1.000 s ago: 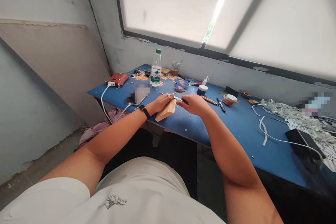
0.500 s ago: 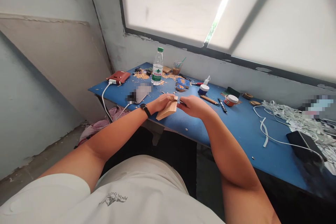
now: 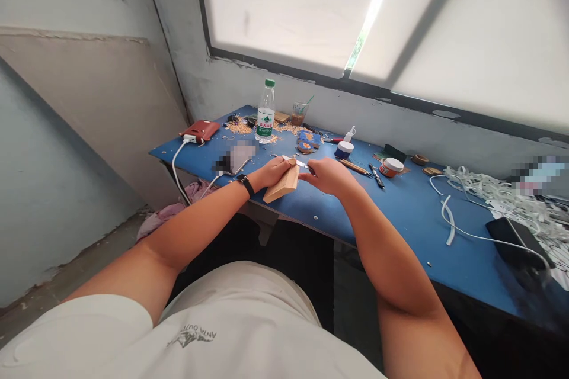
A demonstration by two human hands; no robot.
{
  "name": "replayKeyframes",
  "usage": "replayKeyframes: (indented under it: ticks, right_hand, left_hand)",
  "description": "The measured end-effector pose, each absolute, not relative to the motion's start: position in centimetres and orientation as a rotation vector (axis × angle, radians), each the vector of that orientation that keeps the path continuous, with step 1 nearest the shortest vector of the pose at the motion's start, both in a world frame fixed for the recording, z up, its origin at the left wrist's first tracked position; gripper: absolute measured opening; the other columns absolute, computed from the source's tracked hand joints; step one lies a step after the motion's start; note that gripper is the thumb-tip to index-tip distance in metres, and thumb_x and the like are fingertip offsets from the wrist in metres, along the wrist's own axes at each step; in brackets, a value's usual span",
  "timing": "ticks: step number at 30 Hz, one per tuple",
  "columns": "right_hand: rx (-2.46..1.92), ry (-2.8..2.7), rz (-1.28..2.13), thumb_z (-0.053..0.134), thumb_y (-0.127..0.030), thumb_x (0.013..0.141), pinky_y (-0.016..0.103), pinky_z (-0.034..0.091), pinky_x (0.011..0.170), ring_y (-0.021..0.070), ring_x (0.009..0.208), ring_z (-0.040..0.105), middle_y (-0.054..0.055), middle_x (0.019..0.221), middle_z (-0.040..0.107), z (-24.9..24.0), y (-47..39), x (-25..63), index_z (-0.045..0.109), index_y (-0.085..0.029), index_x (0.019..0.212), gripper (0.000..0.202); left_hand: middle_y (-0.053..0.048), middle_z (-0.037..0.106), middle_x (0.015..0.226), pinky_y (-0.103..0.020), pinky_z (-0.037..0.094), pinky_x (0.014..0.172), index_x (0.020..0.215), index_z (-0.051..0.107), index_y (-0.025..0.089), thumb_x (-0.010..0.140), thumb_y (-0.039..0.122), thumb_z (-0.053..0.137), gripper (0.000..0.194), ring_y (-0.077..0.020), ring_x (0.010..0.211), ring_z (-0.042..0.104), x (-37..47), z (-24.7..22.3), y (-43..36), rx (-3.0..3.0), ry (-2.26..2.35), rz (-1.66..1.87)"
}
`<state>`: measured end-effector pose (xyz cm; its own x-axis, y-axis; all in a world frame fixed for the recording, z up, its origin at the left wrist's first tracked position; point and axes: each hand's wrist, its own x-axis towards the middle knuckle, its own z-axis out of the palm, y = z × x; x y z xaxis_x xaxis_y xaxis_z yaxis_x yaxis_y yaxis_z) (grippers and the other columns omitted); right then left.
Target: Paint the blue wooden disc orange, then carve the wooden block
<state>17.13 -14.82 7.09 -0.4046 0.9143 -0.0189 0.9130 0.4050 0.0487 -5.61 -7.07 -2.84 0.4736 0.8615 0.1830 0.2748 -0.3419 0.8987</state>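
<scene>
A pale wooden block (image 3: 283, 186) is gripped in my left hand (image 3: 276, 172), tilted over the table's front edge. The thumb lies along its upper side, and something tan at the thumb tip is too small to make out. My right hand (image 3: 326, 174) is closed round the handle of a knife (image 3: 301, 164). Its bright, narrow blade points left across the far top end of the block, close to my left thumb. Right-hand fingers reach to the block's right side; whether they touch it I cannot tell.
On the blue table (image 3: 400, 219) stand a water bottle (image 3: 265, 118), a cup (image 3: 299, 112) and paint jars (image 3: 392, 167). Wood shavings (image 3: 240, 125) lie at the back left. A phone (image 3: 237, 159), a brown case (image 3: 200, 131), a pen (image 3: 377, 176) and white cables (image 3: 448, 219) lie around.
The knife blade now shows flat and bright above the block's end, where it was mostly hidden before. My right hand has turned and shifted slightly; the left keeps its hold on the block.
</scene>
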Motion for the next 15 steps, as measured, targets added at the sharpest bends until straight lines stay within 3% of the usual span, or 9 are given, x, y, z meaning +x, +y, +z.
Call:
replayKeyframes:
  ticks: [6,10,15]
  right_hand:
    - [1.634,2.737,-0.013,0.065,-0.066,0.131,0.04,0.033,0.076,0.0263,0.08,0.063,0.01,0.091,0.077,6.3,-14.4,17.7,0.082,-0.022,0.109,0.051]
    - [1.522,2.78,-0.033,0.055,-0.053,0.133,0.04,0.033,0.077,0.0255,0.079,0.058,0.009,0.09,0.076,6.4,-14.9,17.5,0.081,-0.021,0.114,0.045]
    - [1.564,2.686,-0.026,0.054,-0.055,0.135,0.042,0.034,0.078,0.0272,0.081,0.059,0.011,0.094,0.077,6.6,-14.9,17.5,0.082,-0.02,0.117,0.048]
  left_hand:
    - [-0.001,0.056,0.073,-0.037,0.047,0.072,0.083,0.062,0.027,0.116,0.077,0.062,0.061,-0.0221,0.072,0.055,-5.6,-2.9,-7.3,1.839,0.84,0.893]
    - [-0.002,0.06,0.078,-0.036,0.049,0.075,0.081,0.059,0.026,0.11,0.069,0.068,0.053,-0.0215,0.077,0.056,-5.4,-2.4,-7.8,1.85,0.748,0.918]
    - [-0.001,0.058,0.074,-0.035,0.047,0.071,0.081,0.059,0.026,0.11,0.056,0.069,0.043,-0.0205,0.074,0.054,-5.3,-2.1,-8.2,1.747,0.86,0.844]
